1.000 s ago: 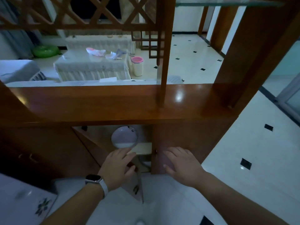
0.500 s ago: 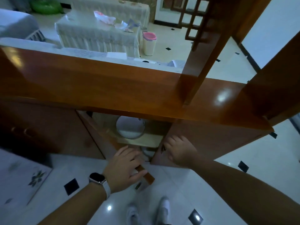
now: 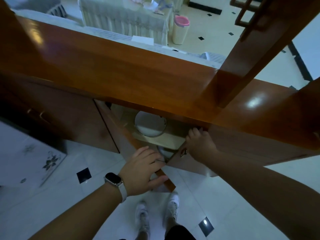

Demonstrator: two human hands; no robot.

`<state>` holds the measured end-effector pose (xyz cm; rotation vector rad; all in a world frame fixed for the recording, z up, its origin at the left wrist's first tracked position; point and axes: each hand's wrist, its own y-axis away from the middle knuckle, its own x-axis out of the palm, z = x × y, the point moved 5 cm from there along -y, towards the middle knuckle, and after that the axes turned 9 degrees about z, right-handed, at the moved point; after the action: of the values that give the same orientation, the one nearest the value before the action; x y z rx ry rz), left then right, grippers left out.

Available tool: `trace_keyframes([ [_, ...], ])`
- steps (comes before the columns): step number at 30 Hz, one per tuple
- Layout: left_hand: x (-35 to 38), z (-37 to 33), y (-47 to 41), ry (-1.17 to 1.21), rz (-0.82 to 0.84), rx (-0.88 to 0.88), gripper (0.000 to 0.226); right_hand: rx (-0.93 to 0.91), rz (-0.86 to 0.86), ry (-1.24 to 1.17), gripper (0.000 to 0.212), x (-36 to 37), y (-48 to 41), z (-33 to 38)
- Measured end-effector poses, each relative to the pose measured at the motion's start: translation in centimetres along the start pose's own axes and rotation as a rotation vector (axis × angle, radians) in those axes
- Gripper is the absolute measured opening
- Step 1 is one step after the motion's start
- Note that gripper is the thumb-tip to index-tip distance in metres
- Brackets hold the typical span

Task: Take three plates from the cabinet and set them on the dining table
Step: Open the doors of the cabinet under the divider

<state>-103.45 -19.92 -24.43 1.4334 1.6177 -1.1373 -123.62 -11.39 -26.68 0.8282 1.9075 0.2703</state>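
Note:
A low wooden cabinet (image 3: 121, 71) stands in front of me with its middle compartment open. On the upper shelf inside sits a white round plate (image 3: 150, 124), partly hidden under the countertop. More white dishware (image 3: 163, 151) shows on the shelf below, mostly hidden. My left hand (image 3: 144, 171), with a watch on the wrist, grips the edge of the left cabinet door (image 3: 121, 135), which is swung outward. My right hand (image 3: 199, 144) holds the top edge of the right cabinet door (image 3: 187, 163), partly pulled out.
A wooden post (image 3: 251, 54) rises from the countertop on the right. Beyond the cabinet stand a cloth-covered table (image 3: 124, 18) and a pink-lidded bin (image 3: 181, 28). White tiled floor lies underfoot; my white shoes (image 3: 157, 215) stand close to the cabinet. A floral mat (image 3: 29, 158) lies at left.
My head tilted further down, so my shoes came into view. My left hand closed on the left door and swung it wider. My right hand took the right door's edge and pulled it out.

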Motion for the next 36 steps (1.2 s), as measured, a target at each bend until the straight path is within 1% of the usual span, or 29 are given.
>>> trace_keyframes([
  [5,-0.1,-0.2,-0.2,0.010,-0.032,-0.010,0.034,0.054,0.027,0.092,0.040,-0.2,0.5,-0.3],
  [8,-0.1,-0.2,-0.1,0.019,-0.032,-0.022,0.033,0.082,0.062,0.214,0.037,-0.6,0.6,0.3],
  [11,0.0,-0.2,0.2,0.016,-0.017,-0.046,0.033,0.056,0.083,0.361,0.038,-0.5,1.4,1.2],
  [17,-0.4,-0.4,0.7,0.000,-0.013,-0.069,0.034,0.005,0.070,0.517,0.053,1.4,3.0,2.7],
  [19,-0.6,-0.5,0.8,0.005,-0.016,-0.074,0.034,-0.032,0.084,0.598,0.052,1.7,3.1,3.6],
  [21,-0.7,-0.6,0.9,0.004,-0.022,-0.077,0.034,-0.060,0.093,0.617,0.046,1.6,3.2,4.2],
  [23,-0.6,-0.7,1.0,0.005,-0.033,-0.075,0.033,-0.057,0.097,0.605,0.042,1.2,3.6,4.2],
  [25,-0.6,-0.6,1.1,0.005,-0.043,-0.075,0.031,-0.038,0.077,0.564,0.044,0.4,3.9,3.7],
  [29,-0.5,-0.6,1.4,0.014,-0.056,-0.071,0.028,0.014,0.019,0.249,0.039,-1.2,4.7,1.1],
  [32,-0.5,-0.6,1.6,0.031,-0.074,-0.081,0.027,-0.027,-0.058,0.001,0.044,-1.0,5.7,-1.0],
  [34,-0.4,-0.5,1.7,0.030,-0.070,-0.092,0.027,-0.049,-0.090,-0.099,0.049,-0.4,6.3,-1.8],
  [36,-0.4,-0.5,1.7,0.021,-0.054,-0.098,0.028,-0.051,-0.097,-0.132,0.052,0.2,6.7,-1.7],
])
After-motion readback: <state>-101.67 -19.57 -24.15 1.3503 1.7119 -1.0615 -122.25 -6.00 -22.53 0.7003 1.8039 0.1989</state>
